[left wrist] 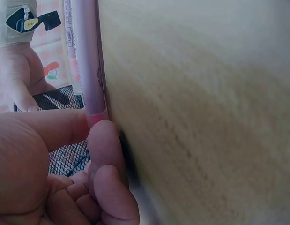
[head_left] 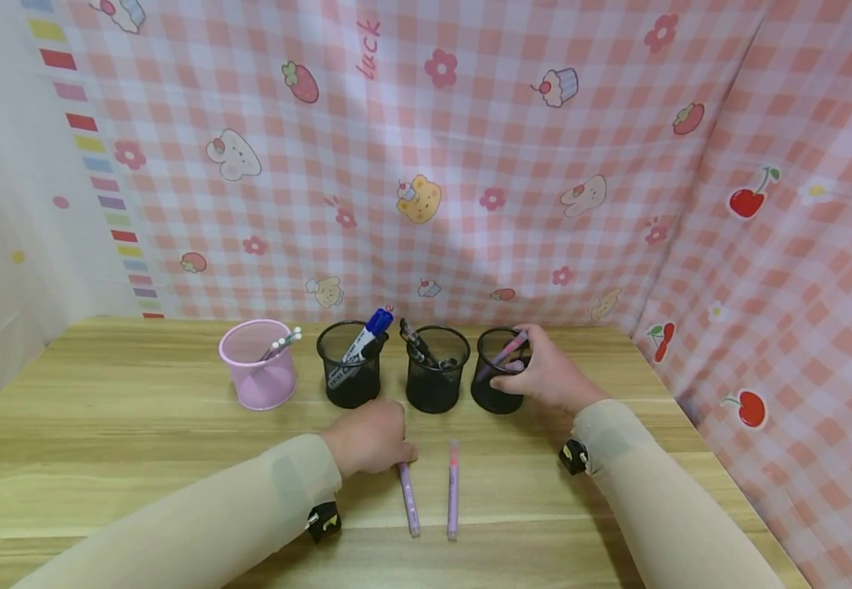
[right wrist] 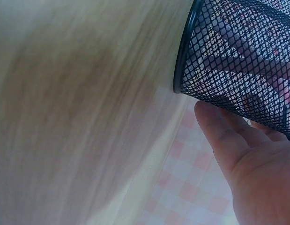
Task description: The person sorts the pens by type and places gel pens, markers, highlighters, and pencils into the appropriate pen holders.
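My left hand (head_left: pixel 368 438) pinches one end of a light purple highlighter (head_left: pixel 410 501) between thumb and finger. In the left wrist view the fingertips meet at the pink band of this highlighter (left wrist: pixel 92 61). A second purple highlighter (head_left: pixel 453 495) lies to its right on the table. At the far right of the row, my right hand (head_left: pixel 551 375) grips the side of a black mesh pen cup (head_left: pixel 495 399), thumb in front. Purple highlighters (head_left: pixel 508 350) lean inside that cup. The right wrist view shows the hand (right wrist: pixel 257 159) against the mesh (right wrist: pixel 238 70); some fingertips are hidden.
Another black mesh cup (head_left: pixel 433 397) holds black pens. Left of it, a black cup (head_left: pixel 352 393) holds markers with blue and black caps (head_left: pixel 377 323). A pink mesh cup (head_left: pixel 263 393) with white-tipped sticks stands farthest left. Checked cloth (head_left: pixel 470 245) hangs behind the wooden table (head_left: pixel 175 442).
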A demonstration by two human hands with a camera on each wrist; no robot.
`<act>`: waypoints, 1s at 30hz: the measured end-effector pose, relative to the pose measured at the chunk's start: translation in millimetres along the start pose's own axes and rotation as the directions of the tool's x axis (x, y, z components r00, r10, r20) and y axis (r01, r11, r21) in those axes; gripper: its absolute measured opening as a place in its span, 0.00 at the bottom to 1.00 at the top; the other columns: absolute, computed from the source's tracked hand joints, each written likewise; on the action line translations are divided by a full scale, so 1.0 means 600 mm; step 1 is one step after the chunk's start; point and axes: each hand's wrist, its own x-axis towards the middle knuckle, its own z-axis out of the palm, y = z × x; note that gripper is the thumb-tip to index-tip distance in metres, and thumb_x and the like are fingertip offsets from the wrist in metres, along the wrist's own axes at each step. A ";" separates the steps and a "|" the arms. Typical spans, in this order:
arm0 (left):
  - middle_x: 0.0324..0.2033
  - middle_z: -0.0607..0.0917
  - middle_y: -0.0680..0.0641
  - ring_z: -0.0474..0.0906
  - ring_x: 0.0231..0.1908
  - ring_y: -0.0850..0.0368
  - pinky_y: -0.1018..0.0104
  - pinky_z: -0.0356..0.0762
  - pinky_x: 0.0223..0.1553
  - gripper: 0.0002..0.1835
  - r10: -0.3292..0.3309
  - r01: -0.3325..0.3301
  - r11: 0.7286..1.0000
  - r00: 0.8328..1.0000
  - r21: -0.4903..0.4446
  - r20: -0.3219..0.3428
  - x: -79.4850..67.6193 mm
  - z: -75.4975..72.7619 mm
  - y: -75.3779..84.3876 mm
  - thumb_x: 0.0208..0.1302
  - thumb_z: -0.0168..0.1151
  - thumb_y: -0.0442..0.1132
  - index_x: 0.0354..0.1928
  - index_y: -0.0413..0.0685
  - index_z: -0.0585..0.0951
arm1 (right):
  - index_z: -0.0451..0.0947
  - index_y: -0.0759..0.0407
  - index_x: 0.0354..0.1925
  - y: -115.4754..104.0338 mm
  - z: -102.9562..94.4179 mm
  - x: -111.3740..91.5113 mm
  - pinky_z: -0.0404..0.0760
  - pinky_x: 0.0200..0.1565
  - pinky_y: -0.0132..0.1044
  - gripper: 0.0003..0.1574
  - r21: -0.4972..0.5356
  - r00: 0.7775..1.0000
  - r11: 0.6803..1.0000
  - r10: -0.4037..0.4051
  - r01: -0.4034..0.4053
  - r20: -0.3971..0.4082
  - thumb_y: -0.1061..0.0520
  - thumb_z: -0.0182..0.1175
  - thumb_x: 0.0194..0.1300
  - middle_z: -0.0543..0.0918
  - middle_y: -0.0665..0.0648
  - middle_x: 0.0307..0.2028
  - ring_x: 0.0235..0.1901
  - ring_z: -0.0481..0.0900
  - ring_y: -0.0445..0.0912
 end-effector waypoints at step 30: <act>0.18 0.73 0.53 0.68 0.17 0.59 0.67 0.64 0.21 0.20 -0.009 0.009 1.000 1.000 -0.016 0.016 -0.001 0.001 -0.001 0.66 0.71 0.45 0.19 0.49 0.76 | 0.50 0.64 0.78 0.001 0.000 0.003 0.84 0.58 0.45 0.66 -0.016 1.000 1.000 -0.012 0.012 -0.008 0.54 0.80 0.55 0.79 0.59 0.59 0.60 0.85 0.54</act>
